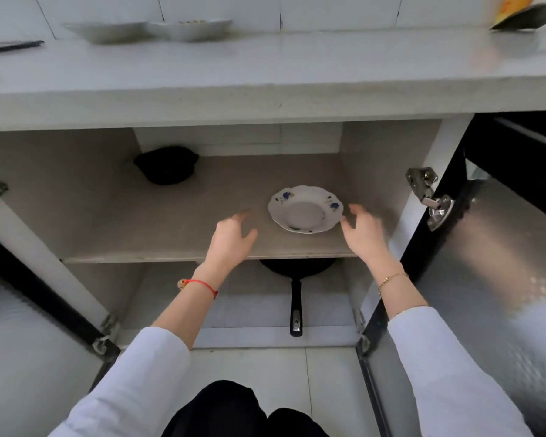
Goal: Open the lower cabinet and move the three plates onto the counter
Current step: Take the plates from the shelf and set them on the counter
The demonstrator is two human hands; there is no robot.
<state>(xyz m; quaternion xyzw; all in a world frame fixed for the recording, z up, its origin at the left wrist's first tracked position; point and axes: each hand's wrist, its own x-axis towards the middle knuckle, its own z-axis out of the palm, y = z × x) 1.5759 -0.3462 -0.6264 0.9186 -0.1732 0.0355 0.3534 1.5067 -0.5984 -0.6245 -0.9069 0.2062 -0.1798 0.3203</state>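
Observation:
Both doors of the lower cabinet stand wide open. A white plate with blue flowers [304, 209] lies on the upper shelf [139, 216], toward the right. My left hand [234, 238] hovers just left of the plate, fingers spread, holding nothing. My right hand [364, 231] is at the plate's right rim, fingers apart, also holding nothing. Two white plates [108, 31] [191, 28] sit side by side at the back of the counter [265, 74], near the wall.
A black pot [166, 165] sits at the back left of the shelf. A black frying pan [297, 279] lies on the cabinet floor below, handle toward me. The left door [19, 326] and right door [486, 279] flank my arms. Dark utensils lie at both counter ends.

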